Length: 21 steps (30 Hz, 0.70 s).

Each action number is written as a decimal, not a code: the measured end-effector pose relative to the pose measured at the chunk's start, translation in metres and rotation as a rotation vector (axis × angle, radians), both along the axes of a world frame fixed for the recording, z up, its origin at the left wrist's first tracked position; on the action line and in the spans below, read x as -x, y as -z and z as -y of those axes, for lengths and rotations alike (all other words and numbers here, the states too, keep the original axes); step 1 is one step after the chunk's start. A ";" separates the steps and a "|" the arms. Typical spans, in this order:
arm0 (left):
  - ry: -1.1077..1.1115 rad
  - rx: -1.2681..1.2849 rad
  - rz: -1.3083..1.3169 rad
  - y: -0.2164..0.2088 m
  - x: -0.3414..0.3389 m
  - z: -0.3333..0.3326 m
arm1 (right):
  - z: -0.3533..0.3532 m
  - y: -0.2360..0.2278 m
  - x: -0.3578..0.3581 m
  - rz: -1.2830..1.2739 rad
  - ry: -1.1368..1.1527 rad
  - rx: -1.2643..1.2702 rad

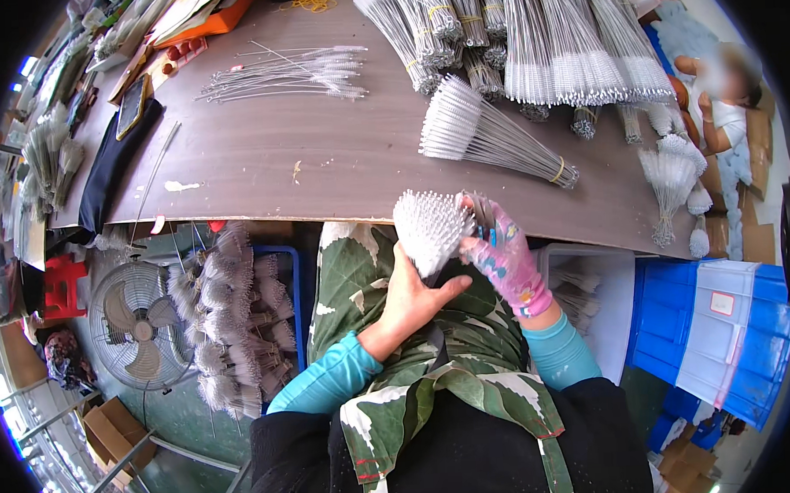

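Over my lap, at the table's front edge, a bundle of thin wire-handled brushes (431,230) points its white bristle ends up toward me. My left hand (419,294) is bare and wraps round it from below and the left, thumb stretched across the near side. On the right, my right hand (507,257) wears a pink flowered glove, its fingers bent against the bundle's side by the bristles. The handles below are mostly hidden by my hands. Just beyond on the table lies a tied bundle of similar brushes (496,136), bristles to the left.
Many tied brush bundles (554,46) are piled at the table's back right. Loose brushes (295,75) lie at the back left, near a phone (131,108) on dark cloth. A floor fan (140,324), a blue crate (296,286) and blue bins (716,321) stand below the tabletop.
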<state>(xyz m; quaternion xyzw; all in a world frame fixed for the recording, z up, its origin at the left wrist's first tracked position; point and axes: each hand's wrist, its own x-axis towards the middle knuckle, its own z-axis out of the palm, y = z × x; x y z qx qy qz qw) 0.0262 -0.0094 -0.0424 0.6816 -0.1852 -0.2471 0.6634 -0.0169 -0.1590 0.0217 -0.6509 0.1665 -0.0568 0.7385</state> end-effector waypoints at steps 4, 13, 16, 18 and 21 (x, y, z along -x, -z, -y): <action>0.018 0.062 -0.114 0.015 -0.009 0.002 | -0.015 -0.007 0.020 0.029 -0.013 0.021; 0.205 -0.333 0.495 0.055 -0.029 -0.005 | 0.042 -0.011 0.044 -0.075 -0.072 -0.381; 0.137 -0.292 0.887 0.075 -0.034 0.004 | 0.060 -0.005 0.074 -0.658 -0.217 0.016; 0.090 0.017 0.430 0.102 -0.028 0.011 | 0.070 0.029 0.090 -0.807 -0.209 0.452; -0.024 0.355 -0.043 0.112 -0.019 0.019 | 0.080 0.037 0.089 -0.902 -0.325 0.949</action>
